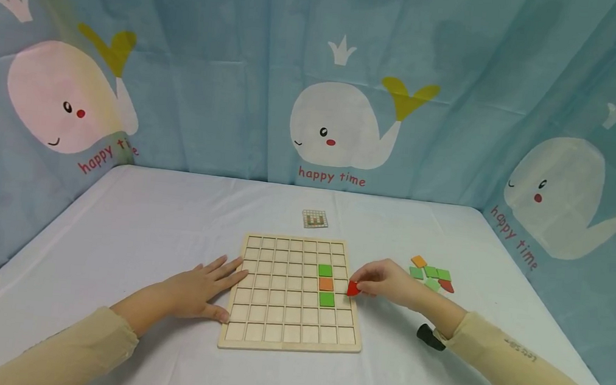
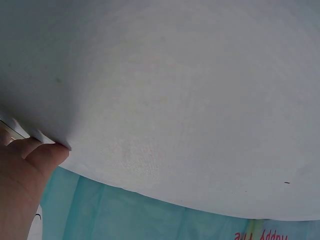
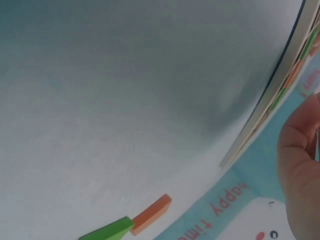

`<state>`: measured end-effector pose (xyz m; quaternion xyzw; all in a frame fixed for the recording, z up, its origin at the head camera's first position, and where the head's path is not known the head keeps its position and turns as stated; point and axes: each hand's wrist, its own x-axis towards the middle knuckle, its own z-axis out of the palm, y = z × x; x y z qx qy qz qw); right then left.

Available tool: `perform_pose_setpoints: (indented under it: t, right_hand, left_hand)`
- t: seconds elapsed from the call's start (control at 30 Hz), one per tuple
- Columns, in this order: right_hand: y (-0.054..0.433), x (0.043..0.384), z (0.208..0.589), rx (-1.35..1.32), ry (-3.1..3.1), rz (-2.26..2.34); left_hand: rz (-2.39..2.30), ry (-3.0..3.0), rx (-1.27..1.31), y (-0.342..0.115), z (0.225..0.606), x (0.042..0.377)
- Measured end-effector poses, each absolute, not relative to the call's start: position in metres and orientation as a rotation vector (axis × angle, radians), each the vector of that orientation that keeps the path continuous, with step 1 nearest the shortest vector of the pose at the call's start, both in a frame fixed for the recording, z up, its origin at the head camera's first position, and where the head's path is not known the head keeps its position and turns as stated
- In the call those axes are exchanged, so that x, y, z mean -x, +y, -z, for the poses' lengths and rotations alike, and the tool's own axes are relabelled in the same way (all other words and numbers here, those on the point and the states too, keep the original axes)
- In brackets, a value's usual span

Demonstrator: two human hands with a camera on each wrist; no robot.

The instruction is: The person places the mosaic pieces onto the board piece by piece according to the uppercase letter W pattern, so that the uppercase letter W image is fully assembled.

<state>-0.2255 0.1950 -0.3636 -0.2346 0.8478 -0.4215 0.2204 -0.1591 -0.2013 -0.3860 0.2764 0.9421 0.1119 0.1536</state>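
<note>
A wooden grid board (image 1: 277, 298) lies on the white table, with two green square tiles (image 1: 327, 299) and an orange square tile (image 1: 326, 284) in one column near its right side. My left hand (image 1: 195, 289) rests along the board's left edge, fingers spread, fingertips on the rim. With thumb and fingers my right hand (image 1: 388, 282) pinches a red tile (image 1: 353, 289) over the board's right edge. In the right wrist view the thumb side of the right hand (image 3: 300, 165) shows, while the red tile is out of sight.
Loose green tiles (image 1: 431, 272), an orange tile (image 1: 419, 261) and a red piece (image 1: 446, 286) lie right of the board. A small pattern card (image 1: 315, 219) lies behind it. Near the right sleeve is a black object (image 1: 430, 337). A whale-print curtain (image 1: 213, 86) encloses the table.
</note>
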Motion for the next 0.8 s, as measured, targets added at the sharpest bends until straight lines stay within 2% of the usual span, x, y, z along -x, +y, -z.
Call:
perform_pose_setpoints:
  t: [0.8]
  right_hand:
    - [0.174,0.212,0.371,0.684,2.153,1.179]
  left_hand:
    - [-0.327,2.701,-0.793,-0.200,0.384,0.158]
